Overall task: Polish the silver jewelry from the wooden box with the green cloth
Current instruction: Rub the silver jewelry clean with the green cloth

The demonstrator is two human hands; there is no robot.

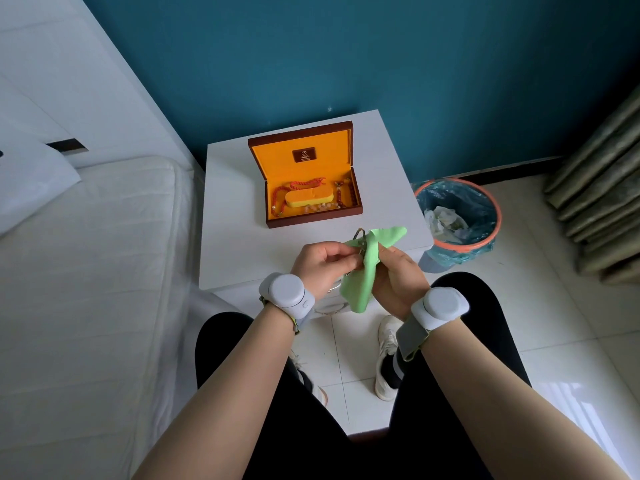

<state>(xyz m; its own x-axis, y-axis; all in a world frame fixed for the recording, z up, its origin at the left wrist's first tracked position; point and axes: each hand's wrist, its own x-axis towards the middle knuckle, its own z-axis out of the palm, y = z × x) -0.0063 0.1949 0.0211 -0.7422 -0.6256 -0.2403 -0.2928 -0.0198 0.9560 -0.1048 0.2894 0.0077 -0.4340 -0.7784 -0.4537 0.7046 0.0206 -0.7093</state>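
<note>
Polishing underway, not finished. Left hand (323, 263) pinching silver jewelry (360, 237) above table (235, 216) front edge; right hand (398, 275) gripping green cloth (367, 271), wrapping it round piece. Wooden box (311, 181) sitting open behind, beaded strands lying inside; further silver there: cannot tell.

We are wearing a round, pale grey sensor puck on each wrist, back from the fingers: the left wrist unit (287, 292) on a grey band with a yellow-green edge, the right wrist unit (440, 307) likewise. Our forearms are bare; we are wearing black trousers (450, 393) and white sneakers (387, 355).
</note>
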